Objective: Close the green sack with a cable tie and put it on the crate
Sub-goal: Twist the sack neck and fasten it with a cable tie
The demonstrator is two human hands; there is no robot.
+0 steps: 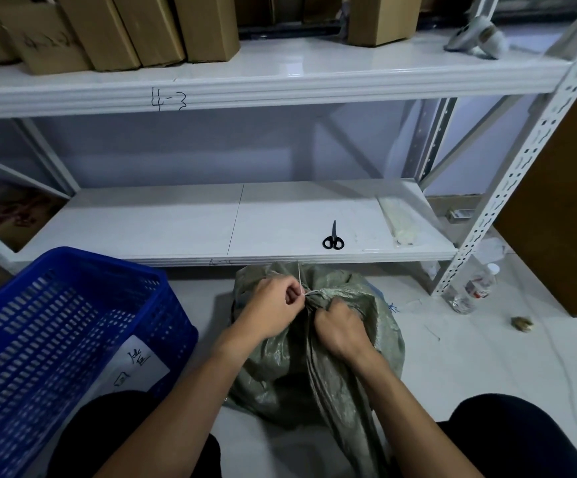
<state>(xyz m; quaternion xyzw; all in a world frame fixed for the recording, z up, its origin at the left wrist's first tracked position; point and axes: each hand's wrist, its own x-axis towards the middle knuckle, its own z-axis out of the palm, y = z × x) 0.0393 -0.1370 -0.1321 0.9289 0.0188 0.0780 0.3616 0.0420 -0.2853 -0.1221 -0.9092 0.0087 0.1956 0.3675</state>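
The tying step is in hand: left hand fingers pinch the cable tie, right hand clenches the green sack neck. Next, tighten fully, then lift onto the blue crate left of the sack.

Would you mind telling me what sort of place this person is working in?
Probably a storeroom or small warehouse: white metal shelving hand-marked "4-3", cardboard boxes lined up on the upper shelf, and a blue plastic crate on the tiled floor beside the green sack.
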